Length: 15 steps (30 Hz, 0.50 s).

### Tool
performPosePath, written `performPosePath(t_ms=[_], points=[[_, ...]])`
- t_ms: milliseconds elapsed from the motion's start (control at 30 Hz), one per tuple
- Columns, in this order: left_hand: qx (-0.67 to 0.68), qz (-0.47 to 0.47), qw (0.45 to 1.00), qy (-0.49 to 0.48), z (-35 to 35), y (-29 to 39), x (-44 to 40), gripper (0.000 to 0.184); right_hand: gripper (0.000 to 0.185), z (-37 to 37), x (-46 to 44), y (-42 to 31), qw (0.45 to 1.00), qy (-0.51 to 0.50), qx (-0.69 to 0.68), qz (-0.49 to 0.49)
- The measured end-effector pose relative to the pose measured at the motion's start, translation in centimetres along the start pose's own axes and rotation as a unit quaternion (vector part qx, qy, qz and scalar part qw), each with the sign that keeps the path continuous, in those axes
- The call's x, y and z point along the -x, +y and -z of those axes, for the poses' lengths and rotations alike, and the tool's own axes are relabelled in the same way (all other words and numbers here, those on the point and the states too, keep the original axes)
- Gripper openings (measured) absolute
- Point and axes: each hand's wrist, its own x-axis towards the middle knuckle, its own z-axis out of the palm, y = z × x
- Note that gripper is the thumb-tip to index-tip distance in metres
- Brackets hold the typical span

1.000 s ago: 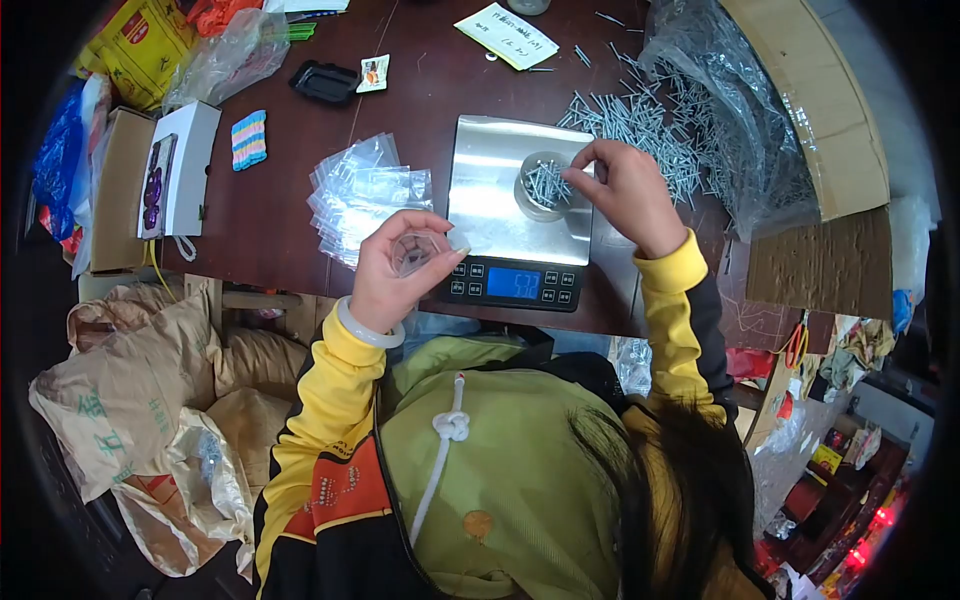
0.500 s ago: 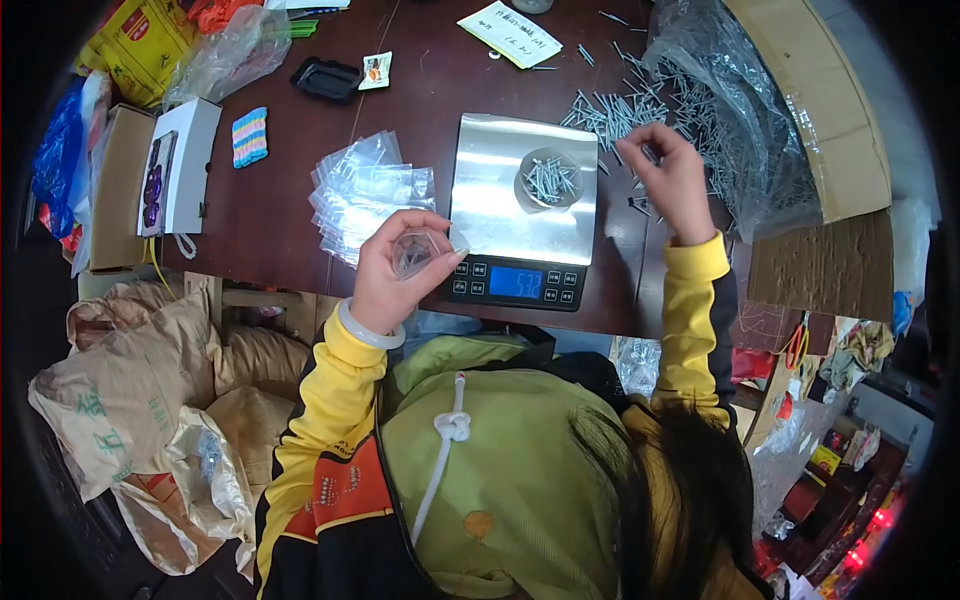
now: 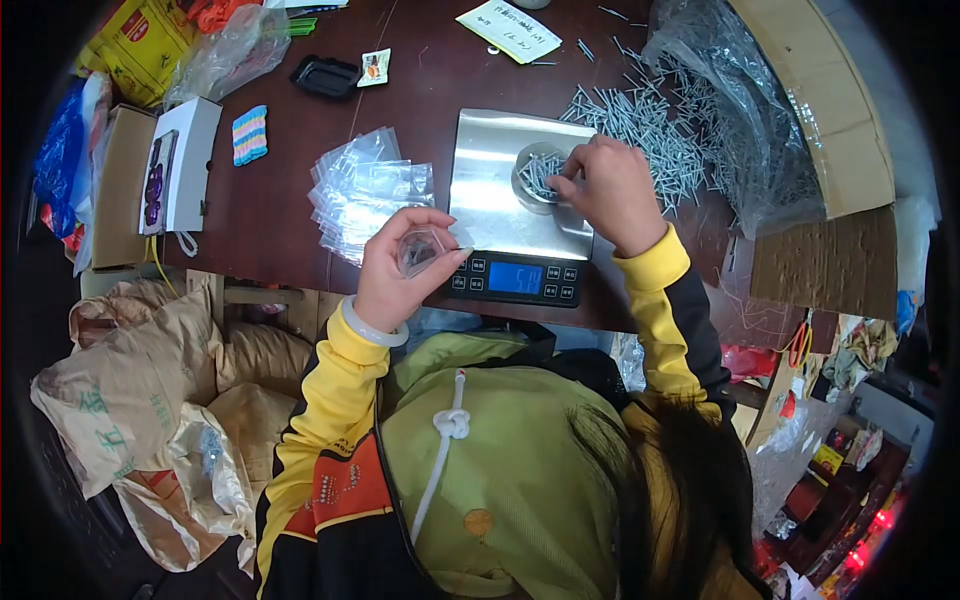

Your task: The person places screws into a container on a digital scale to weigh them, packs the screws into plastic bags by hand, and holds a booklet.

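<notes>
My left hand is wrapped round a small clear plastic cup at the near left corner of the scale. On the scale's steel plate stands a round container holding screws. My right hand is at the container's right rim, thumb and fingers pinched together; whatever is between the fingertips is too small to make out. The scale's blue display is lit. A big heap of loose screws lies beyond and to the right of my right hand.
Clear zip bags are fanned out left of the scale. Farther back lie a black tray, a small packet and a handwritten label. A cardboard box with a plastic liner bounds the right; a white box stands left.
My right hand moved right from the container to the screw heap, then came back left to the container. The display digits changed. My left hand has stayed nearly still with the cup.
</notes>
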Motion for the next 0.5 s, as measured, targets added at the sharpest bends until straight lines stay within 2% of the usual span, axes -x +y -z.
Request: performPosePath(t_ms=[133, 333, 500], points=[[0.003, 0.002, 1.000, 0.003, 0.06, -0.17, 0.04, 0.032, 0.015, -0.28, 0.12, 0.37, 0.999, -0.005, -0.019, -0.025], [0.006, 0.009, 1.000, -0.008, -0.31, -0.21, -0.01, 0.032, 0.015, -0.59, 0.56, 0.16, 0.999, 0.040, 0.006, -0.022], [0.005, 0.002, 1.000, -0.006, 0.04, -0.37, 0.01, 0.032, 0.015, 0.22, 0.76, 0.37, 0.992, 0.058, -0.110, -0.030]])
